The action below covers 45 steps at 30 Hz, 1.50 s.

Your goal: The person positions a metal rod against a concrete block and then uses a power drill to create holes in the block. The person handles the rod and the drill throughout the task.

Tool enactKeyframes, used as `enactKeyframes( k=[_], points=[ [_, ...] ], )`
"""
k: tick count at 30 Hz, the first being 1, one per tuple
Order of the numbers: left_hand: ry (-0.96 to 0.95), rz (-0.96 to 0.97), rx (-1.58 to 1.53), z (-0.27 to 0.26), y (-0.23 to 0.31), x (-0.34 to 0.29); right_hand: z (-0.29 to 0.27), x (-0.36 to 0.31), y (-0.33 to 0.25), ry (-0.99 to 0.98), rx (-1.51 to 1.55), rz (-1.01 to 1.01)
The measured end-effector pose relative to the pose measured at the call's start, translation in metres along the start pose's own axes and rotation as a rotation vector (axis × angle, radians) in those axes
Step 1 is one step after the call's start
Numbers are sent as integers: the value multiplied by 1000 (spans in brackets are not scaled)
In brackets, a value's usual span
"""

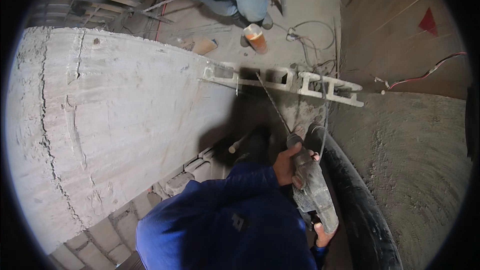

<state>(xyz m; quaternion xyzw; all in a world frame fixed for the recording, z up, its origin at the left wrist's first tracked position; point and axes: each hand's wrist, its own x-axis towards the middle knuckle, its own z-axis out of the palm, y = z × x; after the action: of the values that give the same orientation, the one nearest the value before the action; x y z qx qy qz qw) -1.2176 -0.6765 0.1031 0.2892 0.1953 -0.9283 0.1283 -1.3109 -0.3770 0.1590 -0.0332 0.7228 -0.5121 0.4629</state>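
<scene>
A dusty grey rotary hammer drill (316, 185) is held in both my hands, pointing away from me. Around its front part, just behind the chuck, my left hand (287, 164) is wrapped. My right hand (324, 235) grips the rear handle, its fingers partly hidden by the tool. A long spiral drill bit (274, 103) runs forward and leftward from the chuck. Its tip overlaps a hollow concrete block (295, 81) in the picture; whether it touches, I cannot tell. Another hollow block (356, 103) adjoins on the right.
A pale plastered wall (125, 105) stands at left, a rough cement wall (405, 155) at right. Beside the drill runs a thick black pipe (362, 210). Beyond the blocks are an orange container (256, 40), looped cable (332, 32) and another person's legs (245, 0). Red and black wires (425, 74) protrude at right.
</scene>
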Motion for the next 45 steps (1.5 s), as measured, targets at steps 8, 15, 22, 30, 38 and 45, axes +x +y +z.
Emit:
enactKeyframes(
  k=[8,15,22,30,38,45],
  points=[
    [-184,66,303,-42,-9,-21,3,-2,-35,-107,-209,5],
    [-297,-205,392,-71,12,-30,23,13,-76,-173,-16,148],
    [-275,-354,542,-86,18,-26,4,14,-39,-199,-29,-7],
    [-175,-126,597,-79,58,-48,63,83,-58,-127,63,1],
    [-190,-48,658,-65,86,-10,86,147,-66,-211,-55,-168],
    [-149,-80,435,-53,104,21,73,215,-61,-170,16,81]
  ],
)
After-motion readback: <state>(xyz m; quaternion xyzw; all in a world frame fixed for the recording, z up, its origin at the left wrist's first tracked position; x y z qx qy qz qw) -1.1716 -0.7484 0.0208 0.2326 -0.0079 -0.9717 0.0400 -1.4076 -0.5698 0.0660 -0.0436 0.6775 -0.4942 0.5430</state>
